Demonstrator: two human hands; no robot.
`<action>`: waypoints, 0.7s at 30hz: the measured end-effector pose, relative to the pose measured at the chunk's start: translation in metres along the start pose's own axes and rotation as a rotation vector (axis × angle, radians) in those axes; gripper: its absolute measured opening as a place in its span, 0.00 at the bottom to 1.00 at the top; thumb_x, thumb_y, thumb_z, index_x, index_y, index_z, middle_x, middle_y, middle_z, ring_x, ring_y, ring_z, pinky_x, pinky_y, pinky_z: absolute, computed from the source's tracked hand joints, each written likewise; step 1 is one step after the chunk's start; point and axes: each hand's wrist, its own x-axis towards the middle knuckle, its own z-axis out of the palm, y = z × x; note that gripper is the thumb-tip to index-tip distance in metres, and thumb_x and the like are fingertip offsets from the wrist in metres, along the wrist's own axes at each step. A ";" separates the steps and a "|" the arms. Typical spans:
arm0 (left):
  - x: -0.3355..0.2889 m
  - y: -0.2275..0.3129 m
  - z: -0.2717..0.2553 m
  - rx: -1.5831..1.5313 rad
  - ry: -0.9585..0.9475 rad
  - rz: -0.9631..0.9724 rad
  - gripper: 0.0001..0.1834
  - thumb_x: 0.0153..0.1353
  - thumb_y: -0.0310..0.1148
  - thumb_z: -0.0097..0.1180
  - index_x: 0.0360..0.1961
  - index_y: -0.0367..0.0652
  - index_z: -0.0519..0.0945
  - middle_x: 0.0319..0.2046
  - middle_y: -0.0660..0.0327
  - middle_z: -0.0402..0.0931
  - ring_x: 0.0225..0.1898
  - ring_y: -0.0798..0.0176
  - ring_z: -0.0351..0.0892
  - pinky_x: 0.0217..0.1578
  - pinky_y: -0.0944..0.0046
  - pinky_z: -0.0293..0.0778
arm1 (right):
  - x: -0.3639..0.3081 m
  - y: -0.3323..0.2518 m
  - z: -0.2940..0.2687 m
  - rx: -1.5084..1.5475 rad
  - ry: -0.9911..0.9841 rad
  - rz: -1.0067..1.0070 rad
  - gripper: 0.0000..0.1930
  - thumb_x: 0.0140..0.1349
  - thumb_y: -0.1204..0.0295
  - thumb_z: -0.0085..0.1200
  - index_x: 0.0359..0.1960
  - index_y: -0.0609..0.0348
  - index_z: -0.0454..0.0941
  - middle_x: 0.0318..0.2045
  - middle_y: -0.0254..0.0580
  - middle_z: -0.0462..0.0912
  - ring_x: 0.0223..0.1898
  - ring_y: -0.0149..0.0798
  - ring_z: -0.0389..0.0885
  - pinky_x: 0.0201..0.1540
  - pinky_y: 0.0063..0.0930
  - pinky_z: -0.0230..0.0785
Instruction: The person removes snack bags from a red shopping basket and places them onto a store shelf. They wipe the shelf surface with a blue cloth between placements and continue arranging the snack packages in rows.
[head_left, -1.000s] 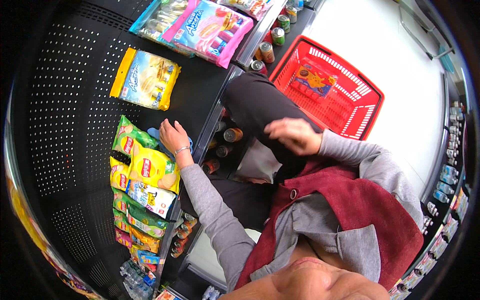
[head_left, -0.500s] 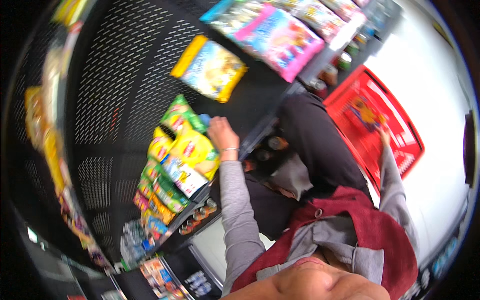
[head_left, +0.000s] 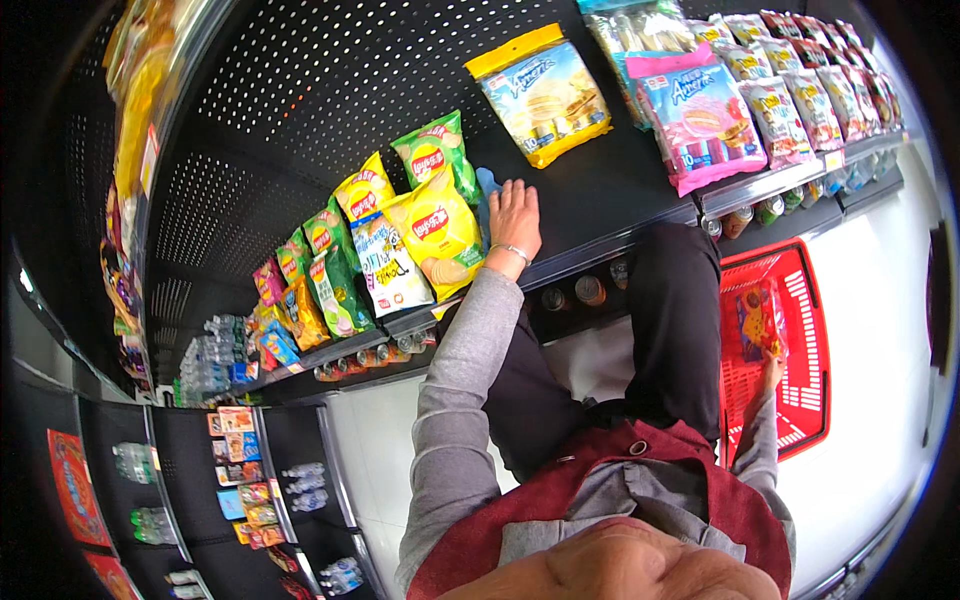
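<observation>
In the head view, the cartoon-printed snack packet (head_left: 755, 315) lies inside the red shopping basket (head_left: 825, 350), just ahead of the right hand (head_left: 772, 368), its long axis running away from the person. The right fingers meet its near end; whether they clamp it, I cannot tell. The left hand (head_left: 515, 220), well apart, lies over a blue cloth (head_left: 487, 190) on the black shelf (head_left: 590, 205), its 4 fingers outstretched; their grip is unclear.
</observation>
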 end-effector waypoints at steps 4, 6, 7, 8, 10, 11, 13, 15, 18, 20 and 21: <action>0.003 0.010 -0.017 -0.192 0.114 0.073 0.31 0.56 0.31 0.64 0.62 0.39 0.72 0.65 0.48 0.67 0.69 0.45 0.62 0.70 0.44 0.56 | -0.033 -0.031 -0.015 0.038 0.058 -0.026 0.25 0.55 0.76 0.62 0.57 0.63 0.75 0.46 0.39 0.84 0.44 0.36 0.83 0.47 0.30 0.74; 0.004 0.011 -0.024 -0.291 0.151 0.105 0.31 0.56 0.31 0.64 0.61 0.39 0.72 0.64 0.48 0.67 0.69 0.45 0.62 0.69 0.45 0.57 | -0.049 -0.066 -0.022 0.147 -0.013 0.020 0.26 0.57 0.76 0.59 0.60 0.62 0.72 0.50 0.40 0.83 0.49 0.37 0.83 0.52 0.32 0.75; 0.004 0.010 -0.027 -0.349 0.165 0.120 0.31 0.55 0.31 0.64 0.61 0.39 0.72 0.64 0.48 0.68 0.69 0.45 0.62 0.69 0.46 0.58 | -0.060 -0.085 -0.024 0.230 -0.089 -0.005 0.26 0.58 0.76 0.58 0.61 0.62 0.71 0.52 0.41 0.82 0.51 0.38 0.82 0.54 0.33 0.74; 0.003 0.009 -0.029 -0.400 0.147 0.126 0.31 0.55 0.30 0.65 0.61 0.39 0.72 0.64 0.48 0.68 0.68 0.45 0.63 0.69 0.47 0.59 | -0.071 -0.104 -0.025 0.309 -0.099 0.027 0.27 0.59 0.76 0.57 0.62 0.61 0.70 0.54 0.41 0.81 0.53 0.38 0.81 0.56 0.34 0.74; 0.004 0.007 -0.032 -0.521 0.225 0.159 0.31 0.55 0.29 0.65 0.61 0.38 0.72 0.63 0.48 0.68 0.67 0.45 0.65 0.68 0.49 0.61 | -0.086 -0.146 -0.020 0.297 -0.228 -0.141 0.25 0.67 0.73 0.53 0.66 0.61 0.67 0.60 0.45 0.76 0.60 0.41 0.76 0.62 0.39 0.71; 0.004 0.007 -0.033 -0.577 0.247 0.171 0.31 0.55 0.29 0.65 0.61 0.38 0.71 0.63 0.48 0.68 0.66 0.44 0.65 0.67 0.50 0.62 | -0.087 -0.170 -0.013 0.423 -0.229 -0.135 0.24 0.69 0.72 0.52 0.66 0.62 0.66 0.61 0.47 0.75 0.61 0.41 0.75 0.62 0.40 0.70; 0.003 0.007 -0.034 -0.693 0.277 0.166 0.31 0.56 0.29 0.64 0.62 0.37 0.71 0.62 0.48 0.70 0.64 0.44 0.69 0.66 0.52 0.65 | -0.084 -0.219 0.007 0.521 -0.467 -0.091 0.27 0.72 0.65 0.50 0.69 0.64 0.63 0.64 0.47 0.74 0.63 0.43 0.74 0.65 0.43 0.66; 0.003 0.010 -0.036 -0.823 0.310 0.163 0.31 0.57 0.29 0.64 0.62 0.37 0.71 0.61 0.47 0.72 0.63 0.44 0.71 0.64 0.54 0.67 | -0.077 -0.267 0.038 0.640 -0.635 -0.095 0.27 0.73 0.59 0.48 0.67 0.63 0.66 0.64 0.47 0.74 0.62 0.44 0.75 0.67 0.44 0.63; 0.004 0.009 -0.042 -1.052 0.342 0.153 0.30 0.59 0.31 0.64 0.62 0.37 0.71 0.58 0.46 0.75 0.59 0.44 0.75 0.62 0.54 0.71 | -0.070 -0.331 0.121 0.788 -0.546 -0.183 0.27 0.73 0.61 0.47 0.68 0.62 0.65 0.67 0.46 0.71 0.68 0.45 0.68 0.70 0.46 0.58; 0.004 0.005 -0.048 -1.403 0.212 0.083 0.31 0.64 0.38 0.64 0.64 0.37 0.69 0.60 0.47 0.74 0.61 0.49 0.75 0.61 0.56 0.70 | -0.081 -0.369 0.193 0.824 -0.546 -0.184 0.27 0.73 0.61 0.48 0.69 0.62 0.64 0.68 0.47 0.70 0.68 0.47 0.69 0.70 0.49 0.58; 0.004 0.003 -0.050 -1.592 0.117 0.033 0.33 0.65 0.41 0.64 0.66 0.36 0.68 0.62 0.47 0.73 0.63 0.52 0.74 0.63 0.57 0.68 | -0.093 -0.385 0.230 0.745 -0.535 -0.186 0.25 0.73 0.60 0.49 0.67 0.59 0.66 0.65 0.46 0.72 0.65 0.46 0.72 0.67 0.48 0.64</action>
